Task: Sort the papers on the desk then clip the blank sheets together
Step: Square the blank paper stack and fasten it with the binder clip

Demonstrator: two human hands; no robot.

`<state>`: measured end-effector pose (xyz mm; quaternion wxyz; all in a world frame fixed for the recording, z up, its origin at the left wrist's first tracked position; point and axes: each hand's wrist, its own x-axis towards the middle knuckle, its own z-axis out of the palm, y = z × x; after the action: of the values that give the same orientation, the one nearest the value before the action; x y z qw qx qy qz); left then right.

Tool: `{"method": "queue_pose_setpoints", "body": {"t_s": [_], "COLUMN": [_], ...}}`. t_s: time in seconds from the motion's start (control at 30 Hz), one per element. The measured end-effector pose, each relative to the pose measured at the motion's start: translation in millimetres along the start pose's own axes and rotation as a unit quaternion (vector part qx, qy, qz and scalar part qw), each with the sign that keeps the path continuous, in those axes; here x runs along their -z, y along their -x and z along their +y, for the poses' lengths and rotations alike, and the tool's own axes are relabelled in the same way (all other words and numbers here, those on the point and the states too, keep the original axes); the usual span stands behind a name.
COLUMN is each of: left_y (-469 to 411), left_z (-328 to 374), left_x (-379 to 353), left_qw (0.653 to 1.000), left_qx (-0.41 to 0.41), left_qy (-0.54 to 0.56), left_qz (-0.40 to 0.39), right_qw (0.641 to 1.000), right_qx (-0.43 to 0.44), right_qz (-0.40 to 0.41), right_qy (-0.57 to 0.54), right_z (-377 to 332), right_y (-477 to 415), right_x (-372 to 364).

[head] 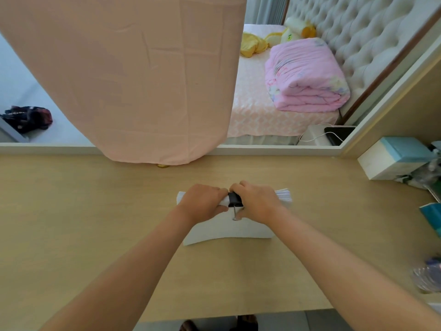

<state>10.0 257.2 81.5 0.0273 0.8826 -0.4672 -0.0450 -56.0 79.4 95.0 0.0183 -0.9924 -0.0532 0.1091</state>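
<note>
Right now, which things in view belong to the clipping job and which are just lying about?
Job: blank sheets, black binder clip on their far edge, left hand gripping the sheets, right hand pinching the clip.
Lying about: teal-and-white box, pink cloth, folded pink quilt, dark bag.

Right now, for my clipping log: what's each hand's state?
Left hand: closed, gripping the far edge of the blank sheets beside the black binder clip.
Right hand: closed on the black binder clip at that edge.
</note>
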Motion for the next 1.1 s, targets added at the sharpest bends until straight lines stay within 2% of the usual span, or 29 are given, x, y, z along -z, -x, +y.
{"method": "queue_pose_setpoints", "body": {"t_s": [0.07, 0.2, 0.3, 0.37, 0.47, 0.53, 0.6, 0.67, 0.7, 0.73, 0.77, 0.8, 0.87, 0.93, 0.97, 1.0, 1.03, 1.1], "left_y": [0, 5, -4, -16, -32, -35, -35, -32, -30, -28, -26, -24, -20, -17, -15, -13, -11, -5], "left_z": [0, -4, 9, 26, 36, 31, 22, 12, 6, 1, -4, -7, -7, -5, -3, -2, -2, -5], "left_x": [2, 7, 20, 28, 26, 23, 25, 32, 36, 39, 42, 43, 44, 42, 38, 33, 28, 15], "left_qw": [1.000, 0.999, 0.996, 0.994, 0.992, 0.991, 0.986, 0.972, 0.960, 0.941, 0.915, 0.886, 0.830, 0.765, 0.724, 0.686, 0.655, 0.604], "left_qx": [0.000, 0.026, 0.039, 0.044, 0.063, 0.073, 0.087, 0.114, 0.131, 0.151, 0.171, 0.189, 0.218, 0.245, 0.269, 0.297, 0.328, 0.393], "left_qy": [0.003, 0.028, 0.079, 0.100, 0.094, 0.091, 0.128, 0.201, 0.245, 0.301, 0.364, 0.422, 0.514, 0.595, 0.635, 0.664, 0.680, 0.693], "left_qz": [-0.011, -0.038, -0.005, -0.009, -0.061, -0.064, -0.055, -0.043, -0.041, -0.039, -0.037, -0.033, -0.017, -0.008, -0.007, -0.006, -0.005, -0.007], "right_qw": [1.000, 0.995, 0.996, 0.998, 0.999, 0.991, 0.966, 0.915, 0.865, 0.797, 0.715, 0.635, 0.504, 0.424, 0.397, 0.394, 0.411, 0.476], "right_qx": [0.000, -0.036, -0.038, -0.029, -0.026, -0.039, -0.076, -0.179, -0.248, -0.318, -0.369, -0.375, -0.297, -0.249, -0.250, -0.248, -0.249, -0.254], "right_qz": [-0.006, -0.086, -0.085, -0.056, 0.010, 0.109, 0.231, 0.308, 0.324, 0.308, 0.258, 0.199, 0.089, 0.031, 0.010, -0.013, -0.028, -0.049], "right_qy": [-0.014, -0.019, -0.014, -0.010, -0.031, -0.063, -0.090, -0.189, -0.292, -0.411, -0.534, -0.646, -0.806, -0.870, -0.883, -0.885, -0.877, -0.841], "right_z": [5, 27, 35, 32, 34, 44, 56, 61, 63, 63, 61, 59, 53, 43, 41, 42, 46, 52], "right_y": [0, 6, 9, 7, 6, 10, 15, 24, 27, 30, 32, 34, 39, 42, 42, 42, 40, 35], "right_x": [2, 23, 26, 26, 25, 17, 2, -9, -18, -23, -29, -36, -53, -60, -63, -64, -68, -71]}}
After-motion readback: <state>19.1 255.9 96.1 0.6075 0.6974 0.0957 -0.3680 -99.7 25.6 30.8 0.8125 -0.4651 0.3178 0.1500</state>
